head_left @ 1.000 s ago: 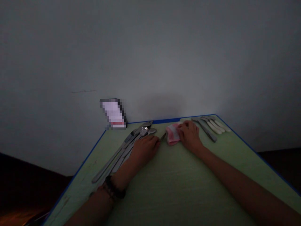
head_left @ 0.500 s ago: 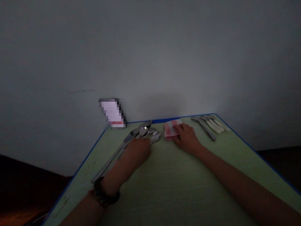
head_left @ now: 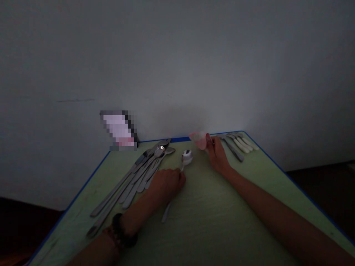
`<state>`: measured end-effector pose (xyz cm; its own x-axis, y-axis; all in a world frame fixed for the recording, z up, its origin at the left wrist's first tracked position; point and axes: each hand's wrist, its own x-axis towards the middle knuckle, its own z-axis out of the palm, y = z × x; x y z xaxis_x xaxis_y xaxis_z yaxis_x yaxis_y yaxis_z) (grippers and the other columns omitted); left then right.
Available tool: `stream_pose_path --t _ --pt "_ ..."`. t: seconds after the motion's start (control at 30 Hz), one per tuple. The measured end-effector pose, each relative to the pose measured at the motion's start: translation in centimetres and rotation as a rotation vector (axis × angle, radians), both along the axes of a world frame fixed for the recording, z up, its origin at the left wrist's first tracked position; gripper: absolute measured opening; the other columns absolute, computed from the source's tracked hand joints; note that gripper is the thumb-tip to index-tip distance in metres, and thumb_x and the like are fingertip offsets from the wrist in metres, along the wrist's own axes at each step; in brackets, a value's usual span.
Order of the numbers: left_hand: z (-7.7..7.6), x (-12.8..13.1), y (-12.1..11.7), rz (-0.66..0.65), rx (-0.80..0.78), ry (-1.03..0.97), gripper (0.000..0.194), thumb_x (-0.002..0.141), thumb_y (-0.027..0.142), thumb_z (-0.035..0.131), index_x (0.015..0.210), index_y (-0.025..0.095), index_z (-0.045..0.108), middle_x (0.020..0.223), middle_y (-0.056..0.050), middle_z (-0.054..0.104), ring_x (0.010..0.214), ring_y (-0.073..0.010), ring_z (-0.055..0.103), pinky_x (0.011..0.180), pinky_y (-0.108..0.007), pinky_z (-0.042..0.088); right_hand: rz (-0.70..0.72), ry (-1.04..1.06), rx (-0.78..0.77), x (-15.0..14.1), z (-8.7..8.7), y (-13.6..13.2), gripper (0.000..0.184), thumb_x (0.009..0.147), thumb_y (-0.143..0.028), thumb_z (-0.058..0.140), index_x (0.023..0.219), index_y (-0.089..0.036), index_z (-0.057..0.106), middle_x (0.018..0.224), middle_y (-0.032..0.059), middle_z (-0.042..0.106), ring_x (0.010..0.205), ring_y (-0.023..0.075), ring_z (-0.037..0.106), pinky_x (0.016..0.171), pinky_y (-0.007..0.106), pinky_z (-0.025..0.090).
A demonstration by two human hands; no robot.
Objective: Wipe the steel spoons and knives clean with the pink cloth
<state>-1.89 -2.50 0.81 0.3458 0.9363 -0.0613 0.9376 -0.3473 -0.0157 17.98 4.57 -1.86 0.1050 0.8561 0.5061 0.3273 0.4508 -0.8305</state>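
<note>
My left hand (head_left: 168, 184) is closed round the handle of a metal spoon (head_left: 187, 157). The spoon's bowl points toward the wall, and the end of its handle shows below my hand. My right hand (head_left: 218, 155) grips a pink and white cloth (head_left: 199, 140), lifted near the table's back edge. Left of my left hand lies a loose pile of metal cutlery (head_left: 135, 181), with several spoons and long handles overlapping. My left forearm hides part of that pile.
On the back right of the green table (head_left: 222, 221) lie a grey-handled fork (head_left: 234, 149) and several white-handled pieces of cutlery (head_left: 241, 144). A blurred-out phone-like device (head_left: 119, 127) leans at the back left. A grey wall (head_left: 177, 66) stands behind the table.
My left hand has drawn the spoon rightward, apart from the pile. My right hand has picked the cloth up from the table. The view has shifted slightly.
</note>
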Motion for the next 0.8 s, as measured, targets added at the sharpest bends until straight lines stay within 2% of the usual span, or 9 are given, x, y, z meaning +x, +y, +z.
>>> stream_pose_path --t 0.1,0.17,0.23,0.3,0.37,0.47,0.53,0.63,0.8 --pt "-0.2 -0.6 0.4 0.016 -0.015 -0.146 0.039 0.093 0.035 0.028 0.079 0.017 0.060 0.074 -0.008 0.068 0.068 -0.0211 0.064 0.060 -0.029 0.039 0.030 0.169 -0.086 0.6 -0.1 0.5 0.022 0.085 -0.041 0.043 0.087 -0.022 0.054 0.081 0.0039 0.057 0.079 0.0190 0.051 0.077 0.034 0.039" --pt "-0.5 -0.7 0.4 0.046 -0.031 -0.286 0.038 0.094 0.035 0.027 0.077 0.018 0.058 0.069 -0.006 0.065 0.064 -0.0183 0.061 0.058 -0.027 0.037 0.059 0.379 -0.194 0.9 -0.3 1.0 0.015 0.078 -0.036 0.050 0.083 -0.023 0.057 0.082 0.0037 0.059 0.088 0.0207 0.052 0.082 0.036 0.040" --pt "-0.8 -0.8 0.4 0.069 -0.056 -0.445 0.039 0.094 0.036 0.026 0.074 0.019 0.054 0.065 -0.003 0.062 0.061 -0.0163 0.059 0.057 -0.026 0.037 0.158 0.668 -0.320 0.8 -0.6 1.5 0.013 0.074 -0.032 0.052 0.082 -0.023 0.058 0.083 0.0033 0.062 0.091 0.0219 0.055 0.082 0.038 0.042" --pt "-1.0 -0.8 0.5 0.092 -0.057 -0.592 0.039 0.094 0.036 0.024 0.071 0.020 0.050 0.062 -0.002 0.059 0.059 -0.0155 0.057 0.057 -0.026 0.037 0.213 0.743 -0.363 0.5 -0.8 1.7 0.014 0.073 -0.031 0.051 0.083 -0.023 0.057 0.081 0.0036 0.064 0.089 0.0232 0.058 0.080 0.040 0.045" --pt "-1.2 -0.9 0.6 0.096 -0.044 -0.708 0.037 0.094 0.038 0.025 0.070 0.021 0.048 0.062 0.000 0.056 0.058 -0.0152 0.054 0.055 -0.026 0.038 0.332 0.877 -0.443 0.1 -0.9 1.6 0.012 0.072 -0.029 0.054 0.081 -0.023 0.057 0.081 0.0042 0.066 0.091 0.0241 0.060 0.080 0.041 0.047" --pt "-1.0 -1.0 0.5 0.101 -0.055 -0.812 0.038 0.093 0.040 0.028 0.065 0.022 0.046 0.057 0.001 0.053 0.054 -0.0153 0.052 0.053 -0.026 0.037 0.520 0.960 -0.529 -0.3 -1.0 1.1 0.011 0.073 -0.028 0.056 0.080 -0.021 0.058 0.084 0.0054 0.067 0.093 0.0244 0.061 0.082 0.041 0.048" --pt "-0.8 -1.0 0.5 0.094 -0.092 -0.882 0.041 0.093 0.039 0.026 0.062 0.022 0.046 0.054 0.001 0.052 0.052 -0.0148 0.051 0.054 -0.026 0.038 0.591 0.969 -0.562 -0.4 -0.8 0.7 0.010 0.073 -0.024 0.056 0.081 -0.020 0.059 0.085 0.0053 0.068 0.094 0.0238 0.062 0.084 0.041 0.048" --pt "-0.6 -0.9 0.4 0.074 -0.115 -0.939 0.045 0.093 0.040 0.025 0.058 0.021 0.046 0.051 0.002 0.052 0.051 -0.0144 0.052 0.056 -0.026 0.040 0.632 0.962 -0.602 -0.1 -0.2 0.4 0.014 0.072 -0.021 0.053 0.084 -0.019 0.060 0.086 0.0048 0.069 0.095 0.0229 0.062 0.088 0.040 0.047" --pt "-0.6 -0.7 0.4 0.090 -0.218 -0.957 0.036 0.092 0.044 0.033 0.069 0.020 0.048 0.048 0.004 0.054 0.045 -0.0134 0.052 0.050 -0.024 0.040 0.705 0.934 -0.608 0.7 0.9 0.4 0.025 0.079 -0.035 0.047 0.095 -0.019 0.059 0.093 0.0066 0.069 0.101 0.0242 0.061 0.090 0.044 0.046"
